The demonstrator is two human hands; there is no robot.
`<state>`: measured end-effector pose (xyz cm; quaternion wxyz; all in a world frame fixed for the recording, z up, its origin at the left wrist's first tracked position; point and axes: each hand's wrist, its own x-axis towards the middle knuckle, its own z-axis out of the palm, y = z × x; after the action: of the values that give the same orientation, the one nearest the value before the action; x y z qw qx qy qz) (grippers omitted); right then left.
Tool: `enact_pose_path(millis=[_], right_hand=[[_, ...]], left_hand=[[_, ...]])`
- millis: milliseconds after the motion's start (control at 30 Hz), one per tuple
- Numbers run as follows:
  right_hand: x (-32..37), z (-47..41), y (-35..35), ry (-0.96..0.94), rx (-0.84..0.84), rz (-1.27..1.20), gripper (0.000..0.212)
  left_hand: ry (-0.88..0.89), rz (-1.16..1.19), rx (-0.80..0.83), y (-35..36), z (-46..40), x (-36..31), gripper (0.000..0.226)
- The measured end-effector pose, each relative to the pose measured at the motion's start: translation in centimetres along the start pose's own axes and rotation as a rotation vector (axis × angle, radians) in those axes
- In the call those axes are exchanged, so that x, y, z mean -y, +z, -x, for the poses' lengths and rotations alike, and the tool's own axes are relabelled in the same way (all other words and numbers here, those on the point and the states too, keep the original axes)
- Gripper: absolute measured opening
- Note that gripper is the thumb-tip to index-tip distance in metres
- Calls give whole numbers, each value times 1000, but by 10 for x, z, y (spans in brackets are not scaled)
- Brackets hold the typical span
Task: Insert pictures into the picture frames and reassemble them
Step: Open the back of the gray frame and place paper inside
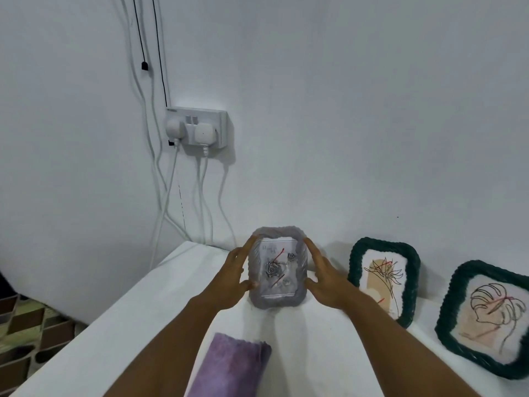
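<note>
On white table [137, 325] by wall [343, 110]: grey frame [277, 272] upright, left hand [232, 282], right hand [329, 279] flanking, grips apart

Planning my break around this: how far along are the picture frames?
Looks done: the middle green frame and the right green frame stand by the wall, drawings inside. In hand: left hand and right hand steady the grey frame, picture already in, upright on the table. Left: likely only letting go; no empty frames in view.

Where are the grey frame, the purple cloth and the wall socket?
grey frame [276, 302]: head view, on its bottom border.
purple cloth [232, 365]: head view, on its middle.
wall socket [211, 113]: head view, on its upper part.
</note>
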<state>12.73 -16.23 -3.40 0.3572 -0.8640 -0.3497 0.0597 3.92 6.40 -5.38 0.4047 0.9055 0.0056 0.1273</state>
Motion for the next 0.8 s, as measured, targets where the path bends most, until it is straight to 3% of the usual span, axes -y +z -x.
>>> enact_pose_path(millis=[133, 267, 300, 400, 467, 667, 800], right_hand=[[6, -10, 1, 0, 22, -57, 85], [4, -18, 8, 2, 60, -192, 95], [1, -19, 11, 5, 59, -196, 97], [-6, -21, 17, 13, 55, -215, 100], [-7, -21, 20, 0, 49, -242, 100], [-6, -21, 15, 19, 34, -309, 91], [-7, -9, 1, 61, -91, -393, 71]], left_hand=[[2, 77, 56, 6, -16, 7, 100], [94, 37, 33, 15, -20, -1, 71], [83, 30, 39, 15, -20, -1, 72], [-47, 115, 20, 18, -23, 7, 103], [-37, 112, 29, 18, -24, 10, 109], [-81, 145, -8, 15, -24, 12, 107], [-139, 407, 77, 4, -17, -2, 105]])
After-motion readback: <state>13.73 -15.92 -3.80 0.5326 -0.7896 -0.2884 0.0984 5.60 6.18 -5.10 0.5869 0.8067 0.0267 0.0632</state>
